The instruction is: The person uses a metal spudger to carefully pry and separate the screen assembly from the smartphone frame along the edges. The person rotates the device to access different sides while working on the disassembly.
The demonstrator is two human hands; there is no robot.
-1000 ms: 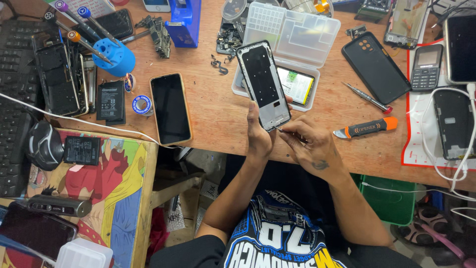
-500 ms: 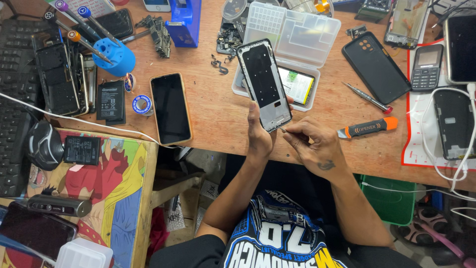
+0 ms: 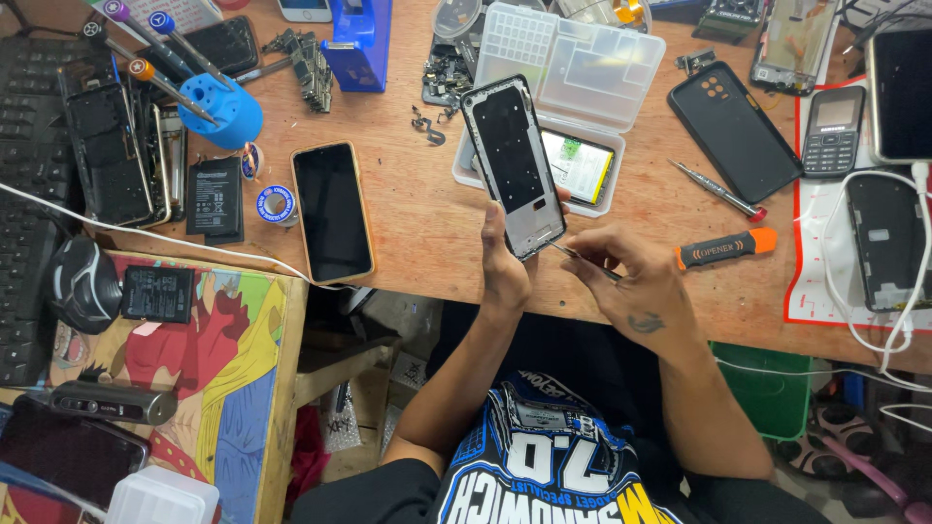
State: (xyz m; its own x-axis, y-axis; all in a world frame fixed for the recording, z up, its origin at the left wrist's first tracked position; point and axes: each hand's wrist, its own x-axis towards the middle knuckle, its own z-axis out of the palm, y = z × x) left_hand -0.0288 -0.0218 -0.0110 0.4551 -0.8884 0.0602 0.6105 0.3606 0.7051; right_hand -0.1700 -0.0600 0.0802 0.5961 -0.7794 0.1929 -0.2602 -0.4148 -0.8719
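A phone frame is being gripped by the left hand while tweezers, pinched by the right hand, are being worked at the frame's lower corner; a steady, fine touch is judged necessary there.

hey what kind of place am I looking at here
Most likely a phone repair bench. The left hand holds an opened phone frame while the right hand works a thin metal tool at its lower edge, with a blue screwdriver stand and loose phones on the wooden table.

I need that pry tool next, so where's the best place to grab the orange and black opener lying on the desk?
Grip the black handle of the opener, coming from above with fingers across its width. It lies flat on the wooden desk, just beyond the right hand; the black part is the long, thick section, and the orange tip is short.
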